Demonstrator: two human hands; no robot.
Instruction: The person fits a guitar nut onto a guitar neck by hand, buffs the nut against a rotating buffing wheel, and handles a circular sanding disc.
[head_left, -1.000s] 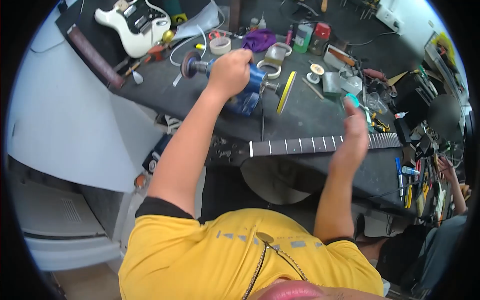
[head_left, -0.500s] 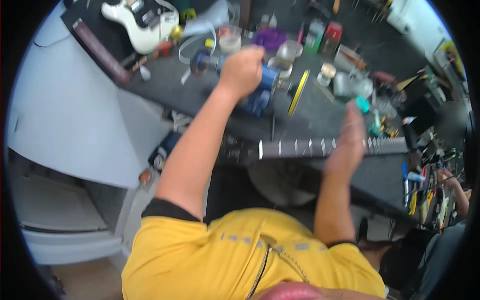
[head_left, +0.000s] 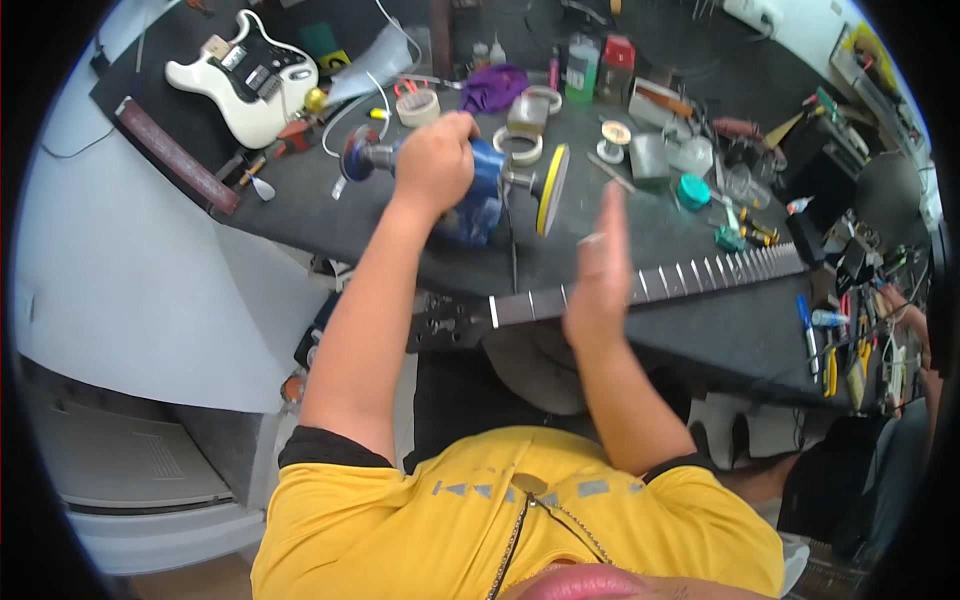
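My left hand (head_left: 437,165) is closed over the top of a blue bench grinder (head_left: 470,215). A disc with a yellow rim (head_left: 553,190) sits on the grinder's right shaft and a dark wheel (head_left: 356,155) on its left. My right hand (head_left: 602,275) is held edge-on with its fingers straight and holds nothing. It hides part of a dark guitar neck (head_left: 690,278) along the table's front edge; whether it touches the neck I cannot tell. The neck's headstock (head_left: 445,322) points left, beneath the grinder.
A white guitar body (head_left: 255,120) lies at the back left near a reddish-brown strip (head_left: 180,160). Tape rolls (head_left: 418,108), a purple cloth (head_left: 494,88), a green bottle (head_left: 581,70) and a teal lid (head_left: 692,191) stand behind. Pens and cutters (head_left: 830,370) lie at right, near another person's hand (head_left: 905,312).
My right hand has moved left along the guitar neck, towards the yellow-rimmed disc. My left hand stays on the grinder, and the whole view has shifted slightly.
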